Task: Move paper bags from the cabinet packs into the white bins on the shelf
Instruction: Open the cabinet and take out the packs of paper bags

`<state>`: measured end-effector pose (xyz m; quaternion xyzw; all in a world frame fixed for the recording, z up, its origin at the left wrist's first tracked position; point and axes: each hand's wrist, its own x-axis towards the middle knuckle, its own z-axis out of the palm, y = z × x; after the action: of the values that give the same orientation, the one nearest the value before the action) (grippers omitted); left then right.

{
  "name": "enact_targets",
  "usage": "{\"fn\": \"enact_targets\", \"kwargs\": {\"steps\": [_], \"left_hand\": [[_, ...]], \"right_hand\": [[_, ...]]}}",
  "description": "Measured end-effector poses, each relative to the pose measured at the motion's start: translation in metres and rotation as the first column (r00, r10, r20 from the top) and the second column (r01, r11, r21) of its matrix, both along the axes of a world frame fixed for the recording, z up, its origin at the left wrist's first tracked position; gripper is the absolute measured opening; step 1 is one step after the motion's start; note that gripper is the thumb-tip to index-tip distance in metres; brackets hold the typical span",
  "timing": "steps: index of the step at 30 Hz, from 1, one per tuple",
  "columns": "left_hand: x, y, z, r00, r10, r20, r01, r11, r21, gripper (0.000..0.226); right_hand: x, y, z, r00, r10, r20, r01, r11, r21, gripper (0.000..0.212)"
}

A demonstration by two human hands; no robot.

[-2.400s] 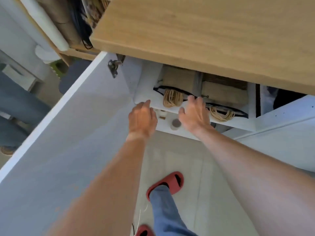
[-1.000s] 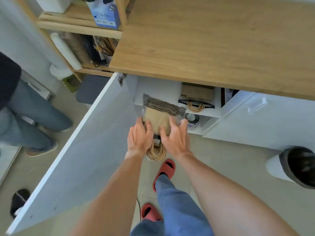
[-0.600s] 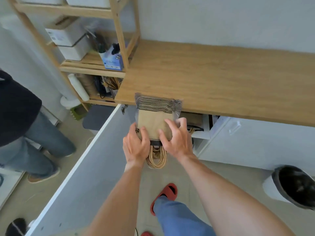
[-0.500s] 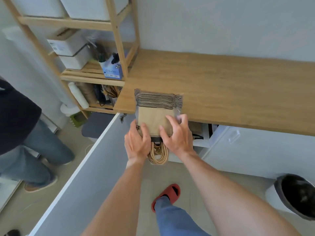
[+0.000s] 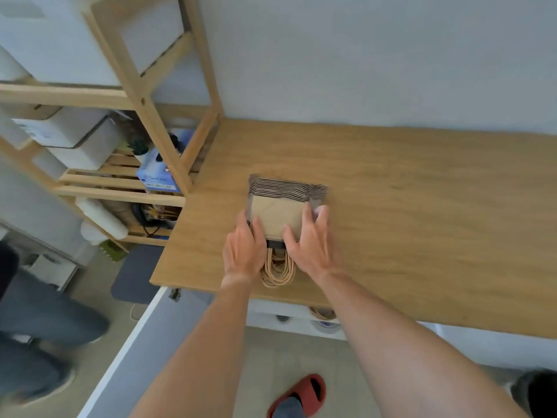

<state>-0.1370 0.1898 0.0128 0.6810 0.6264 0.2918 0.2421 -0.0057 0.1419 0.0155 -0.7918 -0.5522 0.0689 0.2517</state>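
Note:
A plastic-wrapped pack of brown paper bags [image 5: 278, 211], with a black-striped far end and a bundle of twine handles toward me, lies over the wooden countertop [image 5: 391, 224] near its front left corner. My left hand [image 5: 242, 253] grips its left side and my right hand [image 5: 310, 244] grips its right side. White bins [image 5: 81, 140] stand on the wooden shelf unit [image 5: 156, 125] at the left. Below the counter's edge the open cabinet [image 5: 301, 318] shows more twine handles.
The white cabinet door [image 5: 144, 357] stands open at lower left. Another person's legs [image 5: 36, 333] are at the far left. A blue box [image 5: 158, 176] and rolls sit on the shelf unit. My red slipper [image 5: 301, 393] is on the floor below.
Both hands reached into the cabinet, pulled out the pack of bags, and raised it up and forward onto the countertop. The view tilted upward with it.

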Motion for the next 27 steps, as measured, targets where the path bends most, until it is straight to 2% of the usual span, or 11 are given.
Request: {"fn": "enact_targets", "kwargs": {"steps": [4,7,11,15,21,27], "left_hand": [[0.019,0.030,-0.017,0.998,0.037,-0.051,-0.039,0.998,-0.045,0.044],[0.027,0.044,-0.031,0.990,0.055,-0.130,-0.062,0.997,-0.047,0.044],[0.033,0.052,-0.045,0.963,0.103,-0.248,-0.120,0.991,-0.057,0.054],[0.033,0.048,-0.048,0.951,0.111,-0.288,-0.153,0.980,-0.125,0.061],[0.013,0.015,-0.037,0.949,0.087,-0.304,-0.138,0.979,-0.149,0.071],[-0.016,-0.054,-0.035,0.952,0.039,-0.304,-0.087,0.985,-0.146,0.067]], "right_hand": [[0.018,0.028,-0.010,0.997,0.028,0.067,-0.023,0.997,-0.072,0.067],[0.023,0.042,-0.020,0.998,0.035,0.051,-0.029,0.994,-0.108,0.072],[0.031,0.043,-0.036,0.996,-0.011,0.083,0.020,0.993,-0.115,0.074],[0.032,0.027,-0.048,0.989,-0.090,0.120,0.109,0.981,-0.158,0.078],[0.015,-0.017,-0.051,0.987,-0.153,0.052,0.159,0.974,-0.162,0.089],[-0.009,-0.084,-0.047,0.979,-0.195,0.053,0.199,0.974,-0.108,0.077]]}}
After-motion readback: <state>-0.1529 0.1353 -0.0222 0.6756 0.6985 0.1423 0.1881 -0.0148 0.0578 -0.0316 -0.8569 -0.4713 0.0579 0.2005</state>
